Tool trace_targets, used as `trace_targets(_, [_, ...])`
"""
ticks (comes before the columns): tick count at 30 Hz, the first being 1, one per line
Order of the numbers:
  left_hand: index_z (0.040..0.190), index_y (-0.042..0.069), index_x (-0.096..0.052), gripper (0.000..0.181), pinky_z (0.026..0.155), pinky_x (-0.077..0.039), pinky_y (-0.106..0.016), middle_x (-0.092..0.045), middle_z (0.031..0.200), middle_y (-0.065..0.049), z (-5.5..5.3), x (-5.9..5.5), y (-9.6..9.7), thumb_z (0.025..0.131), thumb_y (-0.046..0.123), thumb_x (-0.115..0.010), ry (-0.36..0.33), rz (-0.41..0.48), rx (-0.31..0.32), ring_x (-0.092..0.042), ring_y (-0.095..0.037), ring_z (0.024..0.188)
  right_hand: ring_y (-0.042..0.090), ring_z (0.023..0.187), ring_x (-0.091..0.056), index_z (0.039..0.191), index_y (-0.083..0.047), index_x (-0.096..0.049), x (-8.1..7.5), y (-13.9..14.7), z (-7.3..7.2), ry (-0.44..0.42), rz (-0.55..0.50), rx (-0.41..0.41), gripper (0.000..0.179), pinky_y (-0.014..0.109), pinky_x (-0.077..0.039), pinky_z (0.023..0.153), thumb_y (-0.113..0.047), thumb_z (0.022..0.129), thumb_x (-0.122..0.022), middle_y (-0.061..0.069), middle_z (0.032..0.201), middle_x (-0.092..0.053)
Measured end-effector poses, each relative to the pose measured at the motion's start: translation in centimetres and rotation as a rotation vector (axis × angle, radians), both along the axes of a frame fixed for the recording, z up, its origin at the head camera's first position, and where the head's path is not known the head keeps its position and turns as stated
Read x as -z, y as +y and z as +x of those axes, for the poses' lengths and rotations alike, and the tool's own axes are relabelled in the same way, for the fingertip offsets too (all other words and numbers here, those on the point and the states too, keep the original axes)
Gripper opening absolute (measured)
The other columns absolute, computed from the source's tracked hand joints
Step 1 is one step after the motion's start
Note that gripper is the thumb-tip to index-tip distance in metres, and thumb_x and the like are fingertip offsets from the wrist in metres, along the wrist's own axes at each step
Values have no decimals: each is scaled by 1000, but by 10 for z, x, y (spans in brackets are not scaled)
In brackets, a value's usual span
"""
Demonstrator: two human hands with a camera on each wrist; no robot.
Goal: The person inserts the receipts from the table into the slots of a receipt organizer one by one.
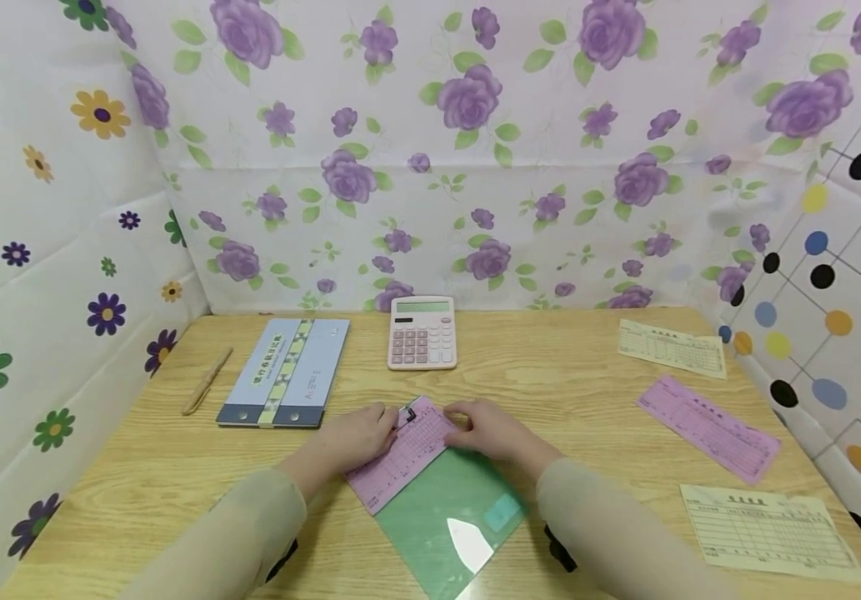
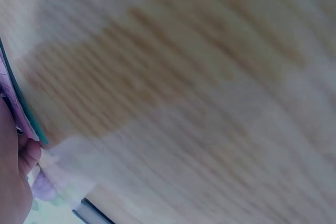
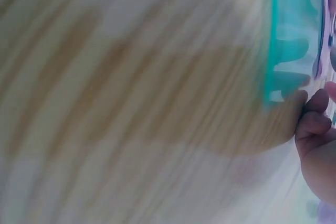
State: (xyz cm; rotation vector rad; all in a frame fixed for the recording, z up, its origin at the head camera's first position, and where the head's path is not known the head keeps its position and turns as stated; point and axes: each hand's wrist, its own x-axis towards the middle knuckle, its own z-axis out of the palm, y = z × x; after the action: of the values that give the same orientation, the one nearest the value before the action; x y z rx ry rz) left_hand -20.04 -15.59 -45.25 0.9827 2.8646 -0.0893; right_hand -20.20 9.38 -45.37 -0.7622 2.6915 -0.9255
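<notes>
A pink printed form [image 1: 400, 467] lies along the clip end of a translucent green clipboard [image 1: 438, 525], which sits at a slant near the front of the table. My left hand [image 1: 362, 433] grips the clipboard at its metal clip [image 1: 407, 416], covering part of it. In the left wrist view, curled fingers [image 2: 30, 156] show at the board's edge. My right hand [image 1: 486, 427] holds the form's right end, thumb and fingers bent at the paper's edge. The right wrist view has its fingers [image 3: 315, 121] beside the clipboard's green corner [image 3: 283, 72].
Behind the clipboard stands a pink and white calculator [image 1: 422, 333]. Left of it lie a blue account book [image 1: 257, 375] and a thin tan stick-like pen [image 1: 207, 382]. On the right are another pink form [image 1: 708, 427] and cream forms [image 1: 771, 532]. Patterned cloth [image 1: 415, 167] walls the table.
</notes>
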Motion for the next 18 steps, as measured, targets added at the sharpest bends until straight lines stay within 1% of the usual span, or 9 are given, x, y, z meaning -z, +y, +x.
trace_targets(2, [118, 11, -50, 27, 69, -51, -31, -51, 94, -2, 1, 1, -1, 100, 30, -43, 1, 9, -9, -56, -14, 80, 13, 67, -50, 127, -5, -57, -2, 13, 0, -18, 5, 17, 48, 32, -44, 65, -27, 86, -69, 0, 77, -58])
trace_targets(4, [119, 12, -49, 28, 70, -51, -31, -51, 96, -2, 1, 2, -1, 100, 31, -42, 3, 13, -17, -56, -14, 82, 12, 67, -49, 128, -8, -57, -3, 26, 0, -32, 27, 41, 48, 31, -42, 63, -28, 87, -68, -2, 75, -55])
trace_targets(7, [120, 12, -49, 29, 70, -51, -31, -51, 97, -2, 0, 3, -1, 100, 32, -41, 7, 12, -21, -56, -14, 81, 13, 72, -47, 129, -12, -57, -3, 49, 1, -49, 43, 70, 48, 31, -41, 65, -31, 86, -68, -2, 80, -53])
trace_targets(9, [120, 12, -49, 30, 69, -51, -31, -51, 97, -2, 0, 3, -1, 100, 32, -40, 10, 5, -26, -56, -14, 81, 14, 73, -46, 128, -13, -57, -2, 63, 2, -44, 46, 75, 48, 32, -40, 65, -32, 86, -69, -1, 82, -52])
trace_targets(14, [121, 12, -49, 30, 67, -51, -31, -51, 96, -2, 0, 3, -1, 100, 33, -40, 13, -4, -35, -56, -14, 80, 15, 73, -46, 127, -8, -58, -4, 100, 5, -3, 51, 57, 51, 32, -40, 66, -32, 84, -71, 0, 83, -53])
trace_targets(18, [122, 12, -49, 32, 67, -50, -31, -51, 95, -1, 0, 3, 0, 100, 33, -39, 6, 0, -40, -55, -13, 79, 14, 74, -46, 127, -7, -58, -7, 128, 10, 7, 80, 78, 54, 32, -40, 67, -34, 83, -71, 1, 87, -54])
